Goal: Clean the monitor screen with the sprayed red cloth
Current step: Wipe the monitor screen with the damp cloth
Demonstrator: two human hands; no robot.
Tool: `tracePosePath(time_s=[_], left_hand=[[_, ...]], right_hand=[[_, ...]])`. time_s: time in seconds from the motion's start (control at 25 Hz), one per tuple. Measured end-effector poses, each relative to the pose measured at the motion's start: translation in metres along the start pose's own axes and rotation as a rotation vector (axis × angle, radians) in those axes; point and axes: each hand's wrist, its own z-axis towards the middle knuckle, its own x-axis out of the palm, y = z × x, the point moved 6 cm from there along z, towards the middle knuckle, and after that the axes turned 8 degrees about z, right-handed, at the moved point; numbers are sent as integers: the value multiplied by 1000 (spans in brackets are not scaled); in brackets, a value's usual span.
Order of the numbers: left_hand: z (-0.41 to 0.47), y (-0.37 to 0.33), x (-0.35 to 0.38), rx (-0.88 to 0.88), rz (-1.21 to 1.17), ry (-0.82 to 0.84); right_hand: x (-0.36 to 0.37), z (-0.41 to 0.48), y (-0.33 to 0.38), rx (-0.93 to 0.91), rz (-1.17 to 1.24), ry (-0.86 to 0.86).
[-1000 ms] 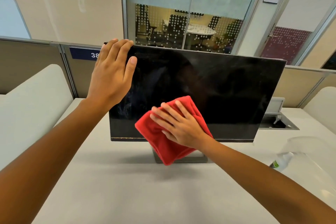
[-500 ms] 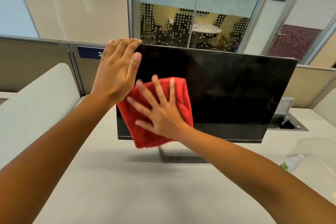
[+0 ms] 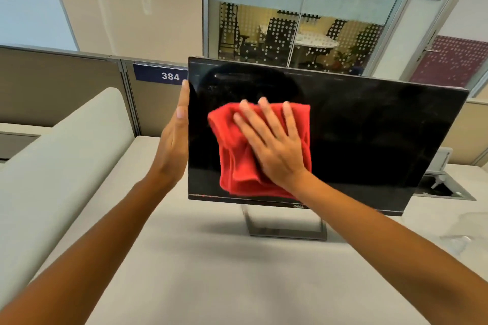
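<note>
Bottom of frame: two bare forearms reaching up over grey desk (image 3: 211,272). Mid-frame — right hand (image 3: 274,145) spread flat, fingers wide, pressing red cloth (image 3: 237,166) onto left-centre of monitor screen (image 3: 369,140); no pinch, just palm pressure. Left hand (image 3: 174,140) open, flat against left bezel, bracing. Wipe step looks underway. Right half likely still undone — next: sweep cloth rightward, hold brace so stand (image 3: 285,229) stays put. Far, upper frame: glass-walled meeting room (image 3: 290,34).

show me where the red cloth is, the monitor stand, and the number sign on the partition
red cloth (image 3: 237,155): head view, on its folds left of the hand.
monitor stand (image 3: 286,232): head view, on the base bar resting on the desk.
number sign (image 3: 158,76): head view, on the blue plate reading 384.
</note>
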Motion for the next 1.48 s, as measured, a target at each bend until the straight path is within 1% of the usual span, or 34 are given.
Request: tracePosePath(time_s=[0.12,0.16,0.2,0.24,0.32,0.48,0.64,0.72,0.8,0.92,1.0,1.04,1.12,1.24,1.36,1.48], left_hand=[[-3,6,0,-65,-94,7],[-3,6,-1,-79,-126,4],[-2,6,-3,-94,-153,-3],[-2,6,-4,-108,-171,-13],[-1,6,-6,-125,-196,-30],[0,2,-10,-165,-235,-50],[0,0,-12,-220,-392,-59],[-2,0,-11,-240,-433,-54],[-4,4,-11,-262,-482,-48],[-6,10,-14,-298,-553,-53],[-6,12,-16,-310,-547,-53],[-6,13,-16,-310,-542,-49],[-6,15,-17,-308,-549,-37],[-5,15,-18,-294,-552,-24],[-6,16,-18,-287,-516,-20],[-7,16,-18,-284,-474,-17]], right_hand=[[-10,67,-28,237,-63,-154],[-11,85,-33,293,-53,-178],[-9,97,-31,306,-32,-169],[-4,103,-23,266,-3,-132],[9,96,2,114,72,-28],[27,26,44,-122,156,163],[41,-59,67,-451,98,396],[40,-62,60,-504,51,423],[34,-35,47,-444,29,372],[16,25,17,-181,23,220],[7,61,-1,7,20,103],[4,75,-4,67,28,62],[6,89,-1,84,55,49],[21,62,24,-88,125,150],[32,-7,56,-336,158,321],[37,-55,68,-620,104,467]])
